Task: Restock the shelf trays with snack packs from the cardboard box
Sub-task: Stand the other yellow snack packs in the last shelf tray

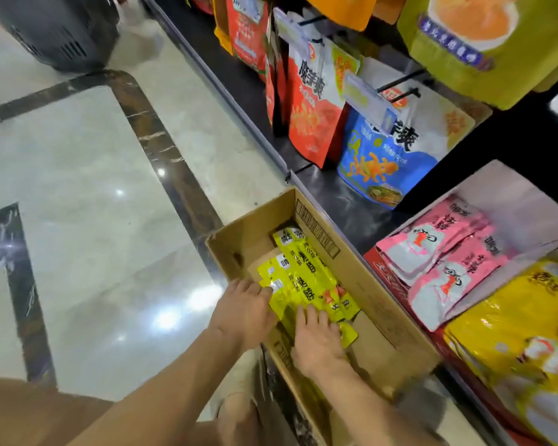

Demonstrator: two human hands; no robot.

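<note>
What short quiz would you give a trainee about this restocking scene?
1. True or false: the box is empty.
2. Which colour are the packs in the box? A. pink B. yellow-green C. blue
3. Short answer: does the left hand, the right hand, or both touch the packs?

Key: 1. false, there are packs in it; 2. B; 3. both, and both are inside the box.
</note>
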